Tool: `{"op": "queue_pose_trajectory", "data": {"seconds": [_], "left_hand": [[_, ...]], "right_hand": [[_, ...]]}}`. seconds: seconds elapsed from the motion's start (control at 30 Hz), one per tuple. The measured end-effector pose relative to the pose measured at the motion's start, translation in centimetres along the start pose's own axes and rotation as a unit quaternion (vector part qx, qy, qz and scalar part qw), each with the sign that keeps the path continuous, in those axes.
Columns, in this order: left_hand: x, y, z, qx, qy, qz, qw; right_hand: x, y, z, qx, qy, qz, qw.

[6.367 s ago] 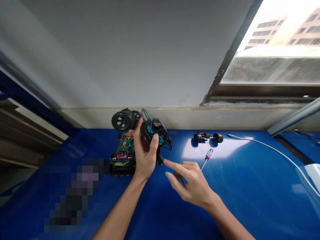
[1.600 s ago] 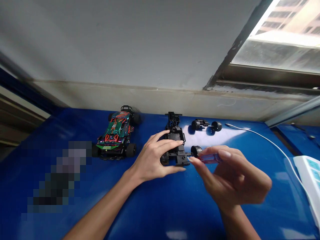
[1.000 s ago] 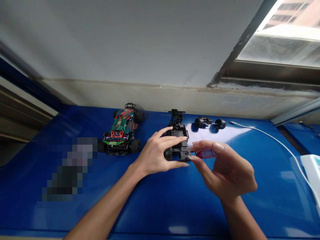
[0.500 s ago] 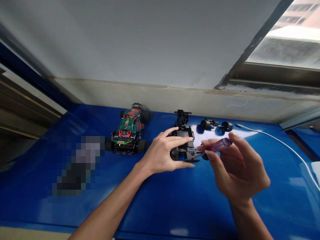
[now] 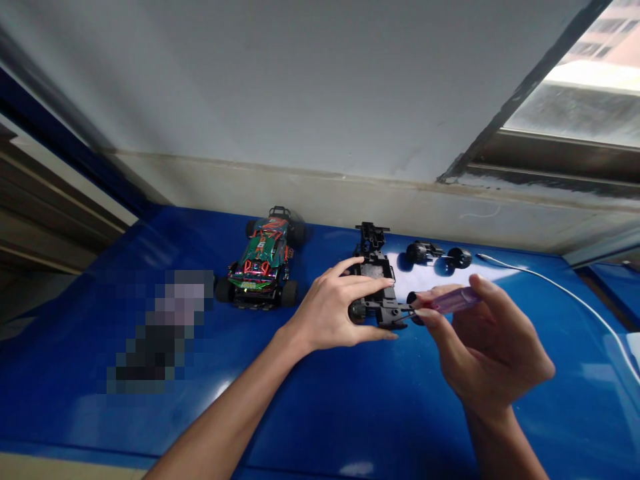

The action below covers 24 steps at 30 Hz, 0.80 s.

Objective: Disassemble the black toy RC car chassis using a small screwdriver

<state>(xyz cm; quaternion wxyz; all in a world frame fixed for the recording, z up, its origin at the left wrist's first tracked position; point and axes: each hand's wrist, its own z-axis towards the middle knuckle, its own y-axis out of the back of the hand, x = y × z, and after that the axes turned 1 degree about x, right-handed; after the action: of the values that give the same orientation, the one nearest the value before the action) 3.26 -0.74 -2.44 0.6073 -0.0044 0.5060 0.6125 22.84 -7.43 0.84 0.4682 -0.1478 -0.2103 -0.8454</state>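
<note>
Glossy blue table (image 5: 350, 413). On it lies a black plastic car frame (image 5: 376, 283), angular and bare of its body, small wheels at the near end. The left hand (image 5: 335, 313) spans its near end, fingers spread, thumb beneath. The right hand (image 5: 487, 350) pinches a screwdriver (image 5: 447, 302) with translucent handle, tip at the frame's near-right corner.

Soft daylight from the window (image 5: 575, 100) — table (image 5: 350, 413) glare, edges warped, mild blur

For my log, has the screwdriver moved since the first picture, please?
Yes: up off the table by the loose axle, the screwdriver now sits in the right hand, tip at the chassis.
</note>
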Motion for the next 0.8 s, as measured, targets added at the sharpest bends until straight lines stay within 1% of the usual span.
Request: {"op": "queue_pose_trajectory", "data": {"seconds": [0.2,0.37,0.53,0.67,0.8], "left_hand": [[-0.03,0.0,-0.08,0.012,0.001,-0.003,1.0],[-0.09,0.06,-0.03,0.002,-0.002,0.001,1.0],[-0.21,0.09,0.05,0.001,-0.001,-0.006,1.0],[-0.15,0.07,0.1,0.011,-0.004,-0.013,1.0],[-0.11,0.09,0.11,0.01,-0.007,-0.013,1.0]], "right_hand": [[0.61,-0.36,-0.52,0.038,-0.013,0.014,0.999],[0.16,-0.5,-0.21,0.0,0.024,0.01,1.0],[-0.13,-0.59,0.24,-0.022,0.023,0.003,1.0],[0.16,-0.58,0.05,0.0,0.005,0.01,1.0],[0.62,-0.47,-0.11,0.035,-0.023,0.041,0.998]]}}
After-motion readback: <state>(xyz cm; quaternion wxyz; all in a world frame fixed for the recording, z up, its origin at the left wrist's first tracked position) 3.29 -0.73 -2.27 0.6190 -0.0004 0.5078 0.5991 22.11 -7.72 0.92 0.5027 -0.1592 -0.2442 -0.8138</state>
